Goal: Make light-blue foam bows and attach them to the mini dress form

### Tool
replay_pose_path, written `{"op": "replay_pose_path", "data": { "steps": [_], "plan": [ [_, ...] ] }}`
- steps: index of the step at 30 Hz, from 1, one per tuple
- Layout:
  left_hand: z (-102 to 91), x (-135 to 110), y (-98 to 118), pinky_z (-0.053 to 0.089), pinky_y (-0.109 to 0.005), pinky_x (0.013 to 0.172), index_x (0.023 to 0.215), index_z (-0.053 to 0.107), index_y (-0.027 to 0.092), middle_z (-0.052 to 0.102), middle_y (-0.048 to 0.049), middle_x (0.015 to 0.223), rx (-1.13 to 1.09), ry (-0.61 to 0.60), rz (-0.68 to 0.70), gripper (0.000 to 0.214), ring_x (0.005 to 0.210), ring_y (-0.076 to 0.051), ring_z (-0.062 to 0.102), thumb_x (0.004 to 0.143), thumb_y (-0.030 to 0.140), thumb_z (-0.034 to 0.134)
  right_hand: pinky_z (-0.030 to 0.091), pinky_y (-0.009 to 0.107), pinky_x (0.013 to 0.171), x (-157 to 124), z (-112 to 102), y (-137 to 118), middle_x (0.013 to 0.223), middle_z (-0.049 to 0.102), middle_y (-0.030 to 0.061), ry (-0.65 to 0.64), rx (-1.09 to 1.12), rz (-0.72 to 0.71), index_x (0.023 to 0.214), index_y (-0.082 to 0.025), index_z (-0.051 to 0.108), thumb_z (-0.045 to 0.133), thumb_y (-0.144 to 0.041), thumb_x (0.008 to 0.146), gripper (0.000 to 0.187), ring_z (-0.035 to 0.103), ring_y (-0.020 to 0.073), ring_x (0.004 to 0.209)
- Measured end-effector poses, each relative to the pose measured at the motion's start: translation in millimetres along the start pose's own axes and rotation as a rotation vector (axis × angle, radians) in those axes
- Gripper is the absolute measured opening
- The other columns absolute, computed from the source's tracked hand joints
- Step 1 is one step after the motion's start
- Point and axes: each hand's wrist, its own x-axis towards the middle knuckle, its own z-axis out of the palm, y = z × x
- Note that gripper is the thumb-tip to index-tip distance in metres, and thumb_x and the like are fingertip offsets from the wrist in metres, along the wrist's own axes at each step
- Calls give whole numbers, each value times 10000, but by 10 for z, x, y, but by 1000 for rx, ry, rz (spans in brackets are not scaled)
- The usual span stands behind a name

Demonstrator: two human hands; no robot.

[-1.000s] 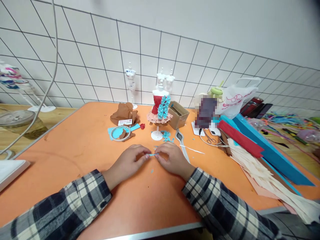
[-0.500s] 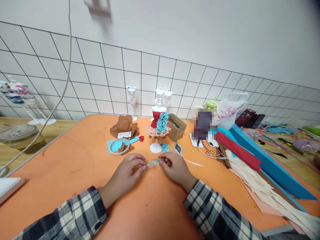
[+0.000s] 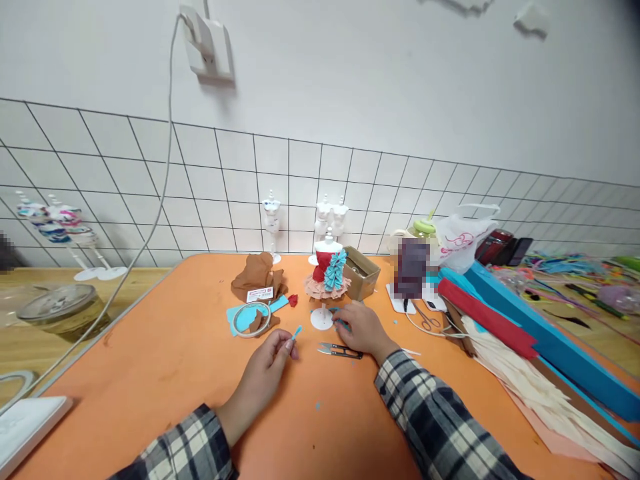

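Between the thumb and fingers of my left hand (image 3: 275,353) is a small twisted strip of blue crepe paper (image 3: 297,333), its tip pointing up. My right hand (image 3: 365,328) is curled at the white round base (image 3: 322,319) of a small dress form, its fingers closed on a blue paper ruffle piece (image 3: 342,324) that they mostly cover. Black-handled thread snips (image 3: 341,351) lie on the table just in front of my right hand. The dress form wears a red bodice (image 3: 325,267), a blue ruffle (image 3: 335,270) and a pink frilled skirt (image 3: 327,289).
Left of the dress form lie crumpled brown paper (image 3: 253,275), a small white box (image 3: 261,294) and an embroidery hoop (image 3: 269,313). A cardboard box (image 3: 367,279) stands behind. Scissors (image 3: 427,320), a red paper roll (image 3: 485,319) and cream strips (image 3: 520,380) fill the right side.
My right hand has let go of the snips, now lying on the table, and moved to the blue piece by the stand. My left hand still pinches the blue strip. The view has tilted up.
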Motion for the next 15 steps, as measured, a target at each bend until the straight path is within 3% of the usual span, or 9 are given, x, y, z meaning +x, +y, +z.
{"op": "replay_pose_path", "data": {
  "steps": [5, 11, 15],
  "plan": [
    [-2, 21, -92, 446, -337, 768, 776, 499, 223, 594, -22, 729, -205, -1, -60, 334, 758, -211, 555, 936, 490, 380, 411, 303, 701, -92, -109, -127, 811, 679, 45, -8, 106, 8, 882, -195, 685, 563, -202, 824, 135, 580, 189, 771],
    [-11, -7, -104, 458, -350, 782, 770, 489, 211, 563, -36, 766, -386, 11, -64, 363, 785, -206, 541, 960, 466, 315, 414, 224, 626, -285, -148, -538, 722, 670, -30, -367, 448, -17, 879, -245, 707, 640, -195, 779, 130, 588, 118, 657],
    [-7, -38, -63, 475, -366, 837, 847, 507, 205, 577, -59, 867, -439, 9, -26, 352, 877, -213, 553, 971, 455, 293, 412, 228, 636, -294, -83, -616, 701, 675, -39, -436, 477, -43, 887, -252, 716, 683, -205, 748, 151, 593, 126, 674]
  ]
}}
